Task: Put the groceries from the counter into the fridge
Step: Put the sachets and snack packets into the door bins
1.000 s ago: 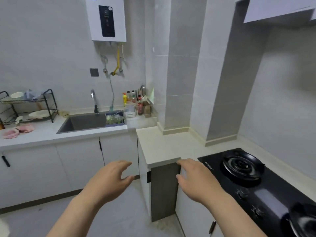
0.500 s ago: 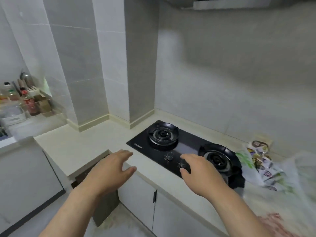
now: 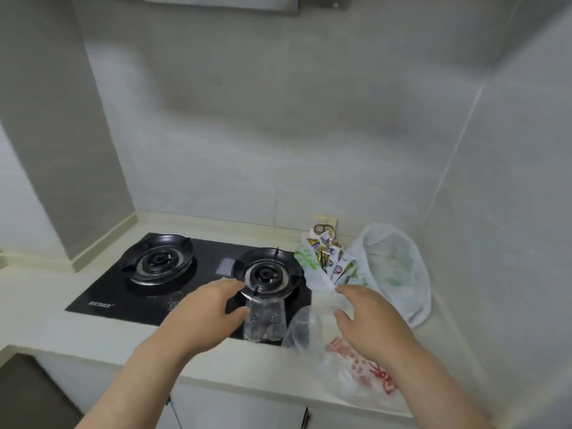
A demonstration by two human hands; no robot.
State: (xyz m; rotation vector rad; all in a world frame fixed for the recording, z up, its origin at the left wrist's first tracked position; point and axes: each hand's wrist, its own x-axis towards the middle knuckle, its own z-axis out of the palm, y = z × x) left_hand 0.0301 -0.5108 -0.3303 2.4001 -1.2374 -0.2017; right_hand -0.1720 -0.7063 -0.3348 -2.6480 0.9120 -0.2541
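Two hands are out over the counter [image 3: 46, 323], both empty. The left hand [image 3: 204, 314] has loosely spread fingers just beside a clear packet [image 3: 264, 320] on the hob's [image 3: 102, 292] front edge; contact unclear. The right hand [image 3: 368, 323] hangs relaxed above the red-printed clear bag [image 3: 356, 370]. Behind are the sachet bundle [image 3: 328, 261] and, nearer the wall, a green-printed white bag [image 3: 393, 267]. Step looks like reach-to-pick. Fridge not in view. Next: close on one item and lift it clear of the burner.
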